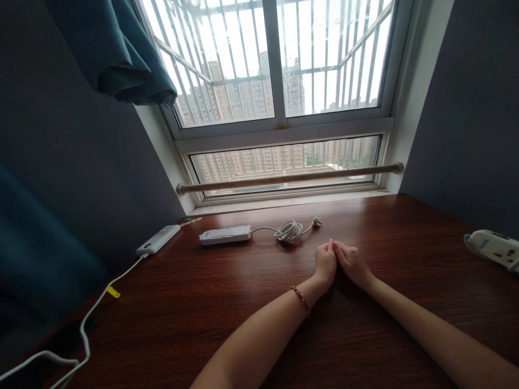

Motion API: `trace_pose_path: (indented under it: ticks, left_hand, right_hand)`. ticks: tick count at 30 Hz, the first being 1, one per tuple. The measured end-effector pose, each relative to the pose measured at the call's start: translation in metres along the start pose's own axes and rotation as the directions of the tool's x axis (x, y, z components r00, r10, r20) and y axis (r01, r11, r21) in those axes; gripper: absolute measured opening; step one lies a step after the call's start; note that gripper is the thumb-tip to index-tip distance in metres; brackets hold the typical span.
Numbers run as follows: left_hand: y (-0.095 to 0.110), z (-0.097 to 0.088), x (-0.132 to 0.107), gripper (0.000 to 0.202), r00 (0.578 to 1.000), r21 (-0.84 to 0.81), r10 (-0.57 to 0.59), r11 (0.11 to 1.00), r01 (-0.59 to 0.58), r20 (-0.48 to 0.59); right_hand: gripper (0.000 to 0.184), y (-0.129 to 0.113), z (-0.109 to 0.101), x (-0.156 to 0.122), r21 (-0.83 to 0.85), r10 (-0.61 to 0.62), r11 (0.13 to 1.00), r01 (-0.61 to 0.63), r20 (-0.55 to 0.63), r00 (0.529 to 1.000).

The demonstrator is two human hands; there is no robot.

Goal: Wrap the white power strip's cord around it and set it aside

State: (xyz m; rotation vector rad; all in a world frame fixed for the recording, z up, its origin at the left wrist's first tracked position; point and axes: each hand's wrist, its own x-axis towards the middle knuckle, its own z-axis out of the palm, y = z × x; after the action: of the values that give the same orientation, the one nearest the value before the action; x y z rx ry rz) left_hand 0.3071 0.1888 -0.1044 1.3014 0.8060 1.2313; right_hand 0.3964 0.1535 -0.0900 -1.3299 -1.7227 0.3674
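Note:
Both of my forearms reach out over a dark wooden desk point(194, 302). My left hand point(325, 263) and my right hand point(352, 263) rest on the desk with fingers curled, knuckles touching each other; nothing shows in either. A beaded bracelet point(300, 299) circles my left wrist. Just beyond the hands lies a white power strip point(225, 235) with its coiled white cord point(288, 230) and plug point(315, 221).
A white power bank point(158, 239) lies at the left with a white cable point(87, 324) trailing toward the near edge. Another white power strip point(492, 247) sits at the right edge. A barred window point(279, 81), a rail point(290, 176) and a teal curtain point(113, 48) stand behind.

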Motion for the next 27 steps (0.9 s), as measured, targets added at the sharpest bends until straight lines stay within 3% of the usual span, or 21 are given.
trace_pose_path:
  ticks: [27]
  left_hand:
    - [0.0061,-0.0021,-0.0016,0.047,0.999,0.062,0.034,0.997,-0.036,0.026]
  right_hand:
    - [0.049,-0.0003,0.0003,0.0004,-0.01,0.012,1.0,-0.012,-0.004,1.0]
